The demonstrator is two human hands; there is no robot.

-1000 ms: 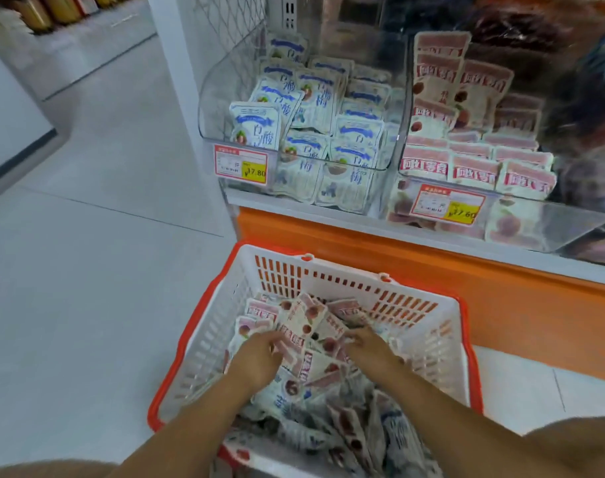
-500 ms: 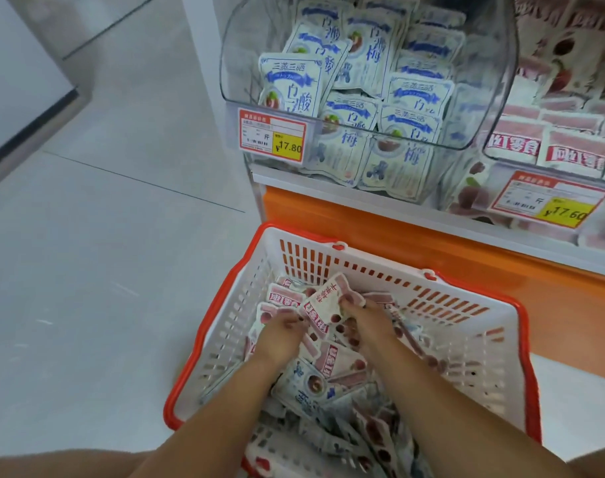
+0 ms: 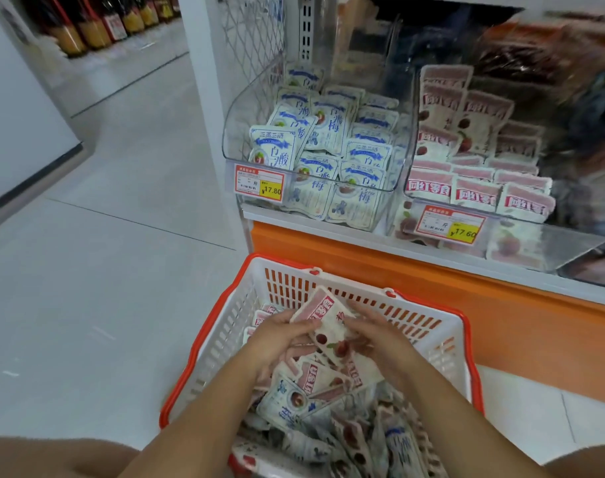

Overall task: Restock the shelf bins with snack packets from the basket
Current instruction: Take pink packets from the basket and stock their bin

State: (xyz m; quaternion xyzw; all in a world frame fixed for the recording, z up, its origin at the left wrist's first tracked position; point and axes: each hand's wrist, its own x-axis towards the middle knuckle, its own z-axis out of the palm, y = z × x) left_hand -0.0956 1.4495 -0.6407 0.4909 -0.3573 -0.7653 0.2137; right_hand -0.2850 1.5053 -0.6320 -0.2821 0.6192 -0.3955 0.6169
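A white basket with an orange rim (image 3: 204, 326) stands on the floor below the shelf, holding several pink and blue snack packets. My left hand (image 3: 277, 343) and my right hand (image 3: 380, 336) meet over the pile and together grip a stack of pink packets (image 3: 325, 322), its top end tilted up toward the shelf. A blue packet (image 3: 287, 401) lies just under my left wrist. Above, a clear bin (image 3: 403, 160) holds blue-and-white packets (image 3: 328, 146). The clear bin to its right (image 3: 553, 243) holds pink packets (image 3: 466, 188).
An orange shelf base (image 3: 432, 270) runs behind the basket. Price tags (image 3: 259, 184) hang on the bin fronts. A white upright with wire mesh (image 3: 225, 81) stands left of the bins. Open grey floor (image 3: 87, 270) lies to the left, with bottles (image 3: 97, 25) on a far shelf.
Both hands have gathered pink packets and lifted them off the pile, the stack now raised and tilted up. The view has swung up and back, showing more of the shelf.
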